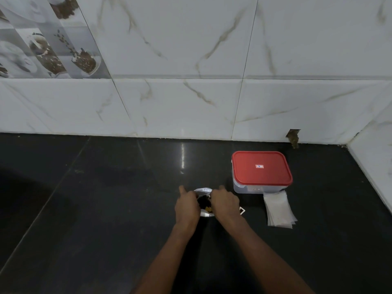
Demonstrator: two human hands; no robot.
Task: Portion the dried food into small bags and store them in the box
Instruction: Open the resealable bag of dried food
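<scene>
A shiny packet of dark dried food (204,201) lies on the black counter (106,209) in the middle of the view. My left hand (187,206) grips its left side and my right hand (225,203) grips its right side, so most of the packet is hidden. To the right stands a clear plastic box with a red lid (261,170), lid on. In front of the box lies a stack of small clear bags (279,209). A small white-edged object (242,210) peeks out beside my right hand; I cannot tell what it is.
A white marble-tiled wall (191,81) runs along the back of the counter and turns forward at the far right. A chipped hole (293,136) shows low in the tiles behind the box. Bare counter stretches to the left.
</scene>
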